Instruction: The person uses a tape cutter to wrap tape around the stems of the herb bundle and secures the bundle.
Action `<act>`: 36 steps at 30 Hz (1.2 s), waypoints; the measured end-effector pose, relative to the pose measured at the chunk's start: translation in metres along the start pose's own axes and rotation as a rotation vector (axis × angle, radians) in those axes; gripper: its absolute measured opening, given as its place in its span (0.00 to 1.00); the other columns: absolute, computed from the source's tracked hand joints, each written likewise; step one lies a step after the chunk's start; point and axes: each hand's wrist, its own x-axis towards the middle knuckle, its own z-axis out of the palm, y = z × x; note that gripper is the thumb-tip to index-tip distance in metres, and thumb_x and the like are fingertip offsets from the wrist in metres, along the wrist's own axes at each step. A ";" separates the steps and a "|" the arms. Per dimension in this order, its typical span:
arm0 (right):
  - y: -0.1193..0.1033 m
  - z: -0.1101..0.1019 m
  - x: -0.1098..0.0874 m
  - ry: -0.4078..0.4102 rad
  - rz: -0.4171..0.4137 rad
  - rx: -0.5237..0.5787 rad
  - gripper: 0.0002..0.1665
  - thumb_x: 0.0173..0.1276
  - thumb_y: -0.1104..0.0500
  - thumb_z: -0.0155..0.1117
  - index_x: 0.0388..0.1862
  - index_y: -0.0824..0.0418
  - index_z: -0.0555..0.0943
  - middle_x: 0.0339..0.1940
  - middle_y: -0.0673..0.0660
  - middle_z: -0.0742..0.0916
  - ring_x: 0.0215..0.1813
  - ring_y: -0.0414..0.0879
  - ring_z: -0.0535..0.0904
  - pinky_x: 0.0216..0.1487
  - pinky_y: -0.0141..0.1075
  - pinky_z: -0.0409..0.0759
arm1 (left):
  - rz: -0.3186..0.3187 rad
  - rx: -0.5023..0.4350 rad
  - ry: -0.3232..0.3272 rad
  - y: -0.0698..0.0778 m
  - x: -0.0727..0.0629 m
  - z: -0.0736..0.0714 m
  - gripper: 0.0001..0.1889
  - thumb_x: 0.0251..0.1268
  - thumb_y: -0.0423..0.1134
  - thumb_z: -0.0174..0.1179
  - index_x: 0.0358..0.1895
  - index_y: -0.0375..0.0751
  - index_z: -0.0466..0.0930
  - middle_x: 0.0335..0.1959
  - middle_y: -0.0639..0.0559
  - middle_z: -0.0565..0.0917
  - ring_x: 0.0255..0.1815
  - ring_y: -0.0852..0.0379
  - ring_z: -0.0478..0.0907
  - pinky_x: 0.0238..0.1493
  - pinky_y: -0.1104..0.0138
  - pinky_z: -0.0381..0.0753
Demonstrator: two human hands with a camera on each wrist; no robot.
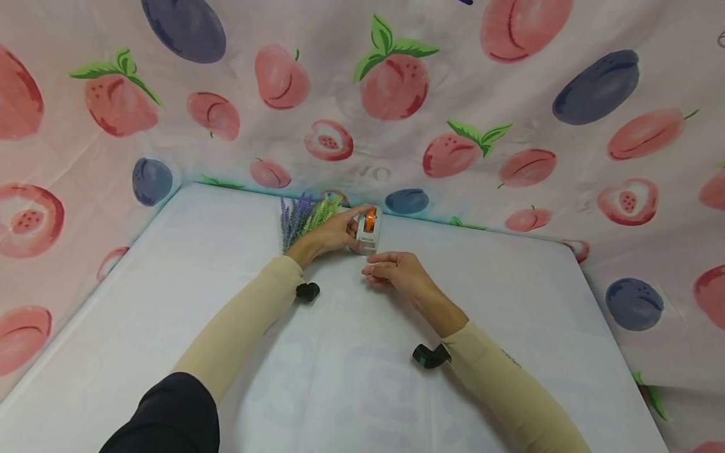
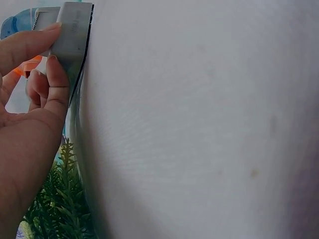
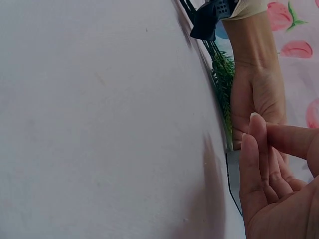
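Note:
My left hand [image 1: 334, 233] grips a small grey tape dispenser [image 1: 370, 242] with an orange hub, near the back edge of the table. In the left wrist view, thumb and fingertips lie on the grey body of the dispenser [image 2: 72, 37]. My right hand [image 1: 399, 274] is just in front of the dispenser, palm turned inward, fingers loosely bent. The right wrist view has its thumb and fingertips [image 3: 259, 134] close together, overlapping the dispenser's edge [image 3: 232, 174]; nothing shows between them.
A bunch of artificial purple and green sprigs [image 1: 300, 217] lies behind and left of my left hand. The white table [image 1: 340, 377] meets a fruit-patterned cloth wall [image 1: 340, 75] at the back and sides. Dark wrist cameras [image 1: 430, 356] hang below both sleeves.

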 end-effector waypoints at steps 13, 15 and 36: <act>0.003 0.000 -0.006 -0.004 -0.001 0.003 0.19 0.72 0.68 0.64 0.60 0.72 0.79 0.45 0.62 0.91 0.38 0.41 0.89 0.42 0.33 0.86 | 0.015 0.007 0.003 -0.002 -0.001 -0.002 0.53 0.55 0.20 0.70 0.80 0.63 0.58 0.39 0.45 0.69 0.34 0.53 0.66 0.37 0.62 0.76; 0.003 0.000 -0.006 -0.005 0.003 0.009 0.20 0.72 0.68 0.65 0.60 0.72 0.79 0.45 0.62 0.91 0.37 0.41 0.88 0.41 0.33 0.86 | 0.017 0.005 0.002 -0.003 -0.001 -0.002 0.52 0.55 0.20 0.70 0.80 0.64 0.58 0.39 0.45 0.69 0.34 0.53 0.65 0.37 0.62 0.76; 0.008 -0.002 -0.012 -0.017 0.009 0.009 0.19 0.71 0.68 0.66 0.59 0.72 0.80 0.42 0.61 0.91 0.34 0.41 0.88 0.38 0.32 0.85 | 0.002 -0.040 -0.011 -0.002 0.000 0.000 0.53 0.53 0.21 0.72 0.80 0.62 0.58 0.39 0.43 0.70 0.30 0.53 0.69 0.35 0.62 0.77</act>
